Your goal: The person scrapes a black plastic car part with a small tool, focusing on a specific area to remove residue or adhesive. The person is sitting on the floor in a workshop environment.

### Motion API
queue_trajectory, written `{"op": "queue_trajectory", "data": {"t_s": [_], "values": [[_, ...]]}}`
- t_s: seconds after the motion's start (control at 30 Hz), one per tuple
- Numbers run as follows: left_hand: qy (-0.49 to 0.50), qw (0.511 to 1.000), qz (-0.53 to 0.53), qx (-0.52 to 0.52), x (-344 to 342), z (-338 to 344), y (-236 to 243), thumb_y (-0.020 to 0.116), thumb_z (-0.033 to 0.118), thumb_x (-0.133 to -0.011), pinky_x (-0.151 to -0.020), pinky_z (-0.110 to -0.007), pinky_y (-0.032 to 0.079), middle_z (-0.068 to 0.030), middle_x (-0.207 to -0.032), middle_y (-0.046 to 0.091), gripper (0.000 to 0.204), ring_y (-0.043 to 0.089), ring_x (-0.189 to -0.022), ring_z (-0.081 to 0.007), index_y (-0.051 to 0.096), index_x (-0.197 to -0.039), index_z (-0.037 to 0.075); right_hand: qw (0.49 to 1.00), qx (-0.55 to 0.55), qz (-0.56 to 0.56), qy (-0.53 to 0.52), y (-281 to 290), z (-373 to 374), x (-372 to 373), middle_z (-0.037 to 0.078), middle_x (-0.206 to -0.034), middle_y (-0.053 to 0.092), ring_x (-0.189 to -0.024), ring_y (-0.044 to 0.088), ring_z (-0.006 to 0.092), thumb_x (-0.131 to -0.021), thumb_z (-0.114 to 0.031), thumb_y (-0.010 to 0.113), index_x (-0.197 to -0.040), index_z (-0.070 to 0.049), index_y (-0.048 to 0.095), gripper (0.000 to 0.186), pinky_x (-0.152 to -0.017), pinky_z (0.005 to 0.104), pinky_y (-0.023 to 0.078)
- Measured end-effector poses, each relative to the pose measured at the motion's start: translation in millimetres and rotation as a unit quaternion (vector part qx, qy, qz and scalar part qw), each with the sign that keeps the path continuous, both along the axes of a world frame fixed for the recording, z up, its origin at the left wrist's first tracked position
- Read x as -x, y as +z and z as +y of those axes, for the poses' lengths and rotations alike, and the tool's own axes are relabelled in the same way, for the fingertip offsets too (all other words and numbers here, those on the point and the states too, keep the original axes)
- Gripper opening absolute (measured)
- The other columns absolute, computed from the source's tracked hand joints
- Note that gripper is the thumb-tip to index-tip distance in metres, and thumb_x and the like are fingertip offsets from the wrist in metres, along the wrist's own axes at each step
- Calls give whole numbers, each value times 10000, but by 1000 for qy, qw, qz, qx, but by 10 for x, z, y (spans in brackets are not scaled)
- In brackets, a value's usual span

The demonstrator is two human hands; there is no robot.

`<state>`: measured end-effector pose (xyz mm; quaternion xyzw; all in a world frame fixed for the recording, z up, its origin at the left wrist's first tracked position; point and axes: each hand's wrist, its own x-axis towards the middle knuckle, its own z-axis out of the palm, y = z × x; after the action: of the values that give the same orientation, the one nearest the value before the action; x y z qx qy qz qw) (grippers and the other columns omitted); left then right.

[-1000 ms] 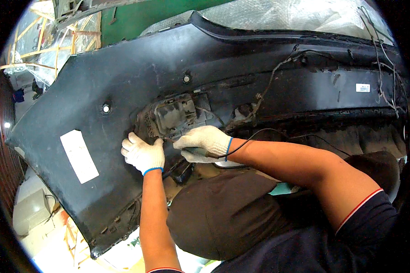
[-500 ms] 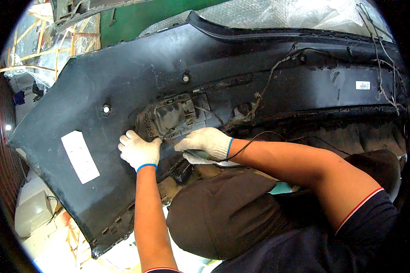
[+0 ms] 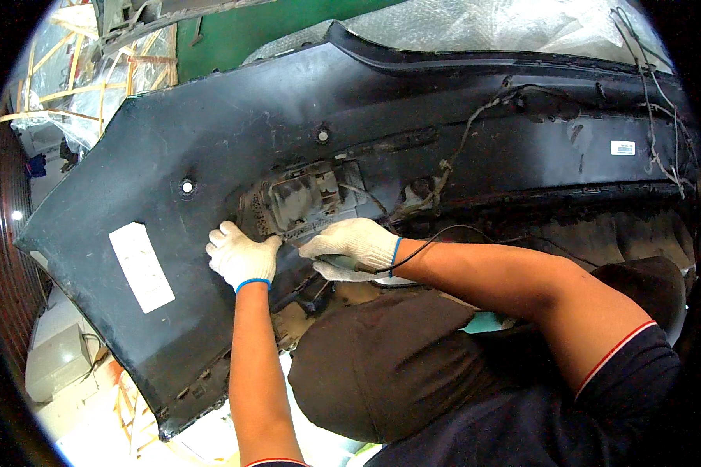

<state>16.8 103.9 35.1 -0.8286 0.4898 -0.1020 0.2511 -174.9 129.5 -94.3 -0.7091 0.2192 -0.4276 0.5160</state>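
A large black car bumper (image 3: 234, 124), its inner side up, spans the view. My left hand (image 3: 243, 255), in a white knit glove with a blue cuff, lies on it with fingers apart, thumb toward the dusty rectangular module (image 3: 304, 198). Just right of it, my gloved right hand (image 3: 358, 243) is closed around a corded hand tool (image 3: 336, 263) with a greenish-grey handle. Its tip points left, near the module's lower edge and my left thumb; its exact shape is hidden. The thin dark cord (image 3: 432, 236) loops back over my right forearm.
A white paper label (image 3: 142, 267) lies on the bumper's left part. A wiring harness (image 3: 466, 136) runs across its right side. Bubble wrap (image 3: 475, 29) and a plastic-wrapped wooden crate (image 3: 74, 74) stand behind. A dark cap (image 3: 382, 358) blocks the lower middle.
The view has shifted very slightly, so the bumper sits a little further right. Both hands keep nearly the same place and hold.
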Motion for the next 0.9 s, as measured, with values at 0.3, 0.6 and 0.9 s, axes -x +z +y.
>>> {"op": "queue_trajectory", "data": {"t_s": [0.3,0.6,0.9], "values": [[-9,1000,-6,10,-50,23,-39,971,532,-611,-1021,-518,561,-227,-1306,613,932,610,-1240,-438,573,-1275,11,999,-28,-33,-1,-27,15,-33,152,-988,773,-905,743,418,-917,-181,796,-1218,-183,709,314,-778,500,587],[-11,1000,-6,10,-80,0,-58,974,524,-601,-1021,-525,564,-226,-1302,613,928,618,-1235,-442,576,-1269,17,995,-75,-61,17,-14,42,-6,122,-921,749,-847,739,352,-914,-123,784,-1212,-197,704,318,-756,445,582],[-21,1000,-3,12,-100,11,-55,976,519,-605,-1016,-521,566,-228,-1296,614,909,616,-1235,-438,579,-1251,17,999,-9,-11,-50,-27,52,-56,109,-932,755,-839,739,343,-924,-120,771,-1214,-201,710,306,-752,436,582]]}}
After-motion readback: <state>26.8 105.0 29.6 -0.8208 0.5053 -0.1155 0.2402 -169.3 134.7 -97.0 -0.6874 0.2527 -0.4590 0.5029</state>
